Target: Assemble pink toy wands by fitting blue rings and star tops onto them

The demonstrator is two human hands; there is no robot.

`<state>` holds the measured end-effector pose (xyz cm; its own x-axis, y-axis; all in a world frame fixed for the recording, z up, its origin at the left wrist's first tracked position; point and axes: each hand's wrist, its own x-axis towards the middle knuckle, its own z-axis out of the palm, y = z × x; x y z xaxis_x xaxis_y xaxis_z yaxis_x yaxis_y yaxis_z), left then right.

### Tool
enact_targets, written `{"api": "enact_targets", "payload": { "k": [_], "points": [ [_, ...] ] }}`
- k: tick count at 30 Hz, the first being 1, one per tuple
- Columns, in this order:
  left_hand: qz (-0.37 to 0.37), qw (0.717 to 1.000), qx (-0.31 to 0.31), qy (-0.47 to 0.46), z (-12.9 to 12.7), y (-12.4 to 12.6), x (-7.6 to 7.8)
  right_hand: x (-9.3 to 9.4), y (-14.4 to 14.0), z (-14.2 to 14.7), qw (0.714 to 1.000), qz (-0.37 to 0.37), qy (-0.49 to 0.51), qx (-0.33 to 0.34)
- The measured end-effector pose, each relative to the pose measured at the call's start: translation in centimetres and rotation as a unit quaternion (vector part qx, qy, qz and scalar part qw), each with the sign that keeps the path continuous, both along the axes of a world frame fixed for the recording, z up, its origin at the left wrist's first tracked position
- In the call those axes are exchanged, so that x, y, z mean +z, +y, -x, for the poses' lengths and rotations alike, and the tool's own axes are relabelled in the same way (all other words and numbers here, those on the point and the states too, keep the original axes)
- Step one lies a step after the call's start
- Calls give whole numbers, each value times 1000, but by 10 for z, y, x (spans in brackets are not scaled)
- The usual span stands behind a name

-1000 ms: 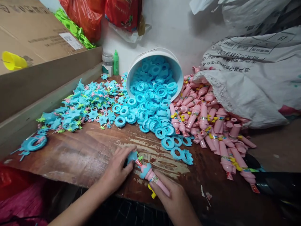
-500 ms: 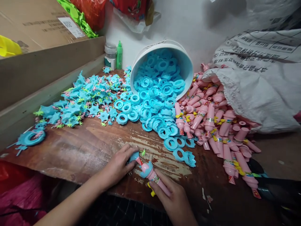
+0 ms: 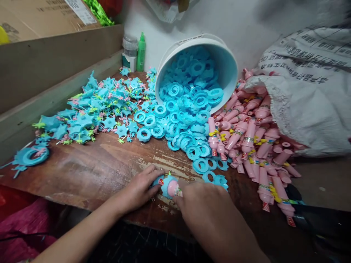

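Note:
Near the table's front edge, my left hand (image 3: 144,187) is closed on a blue star-shaped plastic piece (image 3: 157,180), mostly hidden by the fingers. My right hand (image 3: 210,208) wraps round a pink plastic toy piece (image 3: 173,188), whose body the fingers largely cover. A scalloped blue ring (image 3: 166,187) sits around the pink piece's end. The red-striped tip (image 3: 161,181) of the pink piece meets the blue star piece between the two hands. Beyond my hands lies a heap of loose blue rings (image 3: 186,140).
A white bucket (image 3: 233,69) lies on its side, spilling blue rings. Blue star pieces (image 3: 85,122) are piled at left. Pink toy pieces (image 3: 249,135) spill from a white woven sack (image 3: 315,117) at right. A wooden ledge (image 3: 55,69) borders the left side; a green bottle (image 3: 140,53) stands behind.
My right hand has turned over, its back now facing up, and covers most of the pink toy piece. The left hand stays near the same spot. The view has shifted slightly.

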<state>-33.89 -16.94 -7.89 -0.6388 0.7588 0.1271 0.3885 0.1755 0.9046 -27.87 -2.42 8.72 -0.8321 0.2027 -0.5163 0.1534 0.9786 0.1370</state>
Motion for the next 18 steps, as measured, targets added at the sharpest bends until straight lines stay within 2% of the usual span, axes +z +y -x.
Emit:
{"api": "enact_targets", "payload": {
  "k": [2, 4, 6, 8, 10, 12, 15, 18],
  "points": [
    [4, 1000, 4, 0, 0, 0, 2, -10, 5, -6, 997, 37, 62, -10],
    [0, 1000, 24, 7, 5, 0, 5, -35, 21, -20, 981, 125, 140, -39],
    [-17, 996, 76, 32, 17, 0, 10, -64, 40, -34, 957, 190, 207, -69],
    [-24, 983, 162, 81, 37, 0, 15, -88, 58, -44, 940, 197, 264, -87],
    [14, 956, 250, 153, 62, 0, 20, -98, 80, -50, 923, 174, 323, -112],
    [94, 925, 288, 228, 86, 3, 23, -94, 111, -55, 902, 109, 382, -168],
    [181, 903, 260, 291, 106, 9, 22, -79, 176, -68, 857, -39, 419, -298],
    [176, 905, 241, 302, 103, 12, 18, -78, 238, -82, 841, -114, 357, -390]
  ]
}}
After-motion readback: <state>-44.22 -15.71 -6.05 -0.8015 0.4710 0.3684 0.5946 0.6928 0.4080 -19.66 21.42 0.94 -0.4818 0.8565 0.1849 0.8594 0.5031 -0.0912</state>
